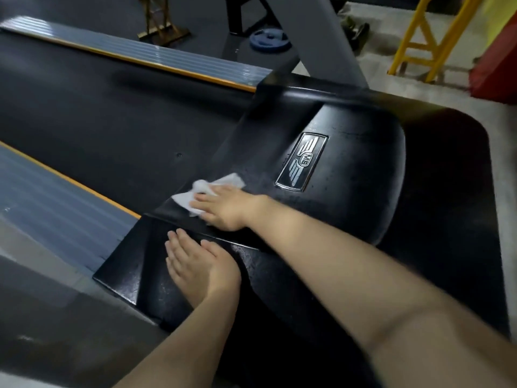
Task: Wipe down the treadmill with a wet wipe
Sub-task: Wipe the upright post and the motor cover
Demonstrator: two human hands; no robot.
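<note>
The treadmill's glossy black motor cover [358, 169] fills the middle of the head view, with a silver winged badge [302, 161] on it. Its dark belt [112, 127] runs off to the left. A white wet wipe [195, 191] lies crumpled on the cover's sloped edge next to the belt. My right hand [223, 208] presses flat on the wipe with straight fingers. My left hand [195, 261] rests flat on the cover's near corner, fingers straight, holding nothing.
Grey ribbed side rails with orange trim [56, 203] [156, 57] flank the belt. A grey upright post [316, 37] rises behind the cover. A blue weight plate [268, 39], a yellow metal frame [425, 37] and a red block [495, 68] stand on the floor beyond.
</note>
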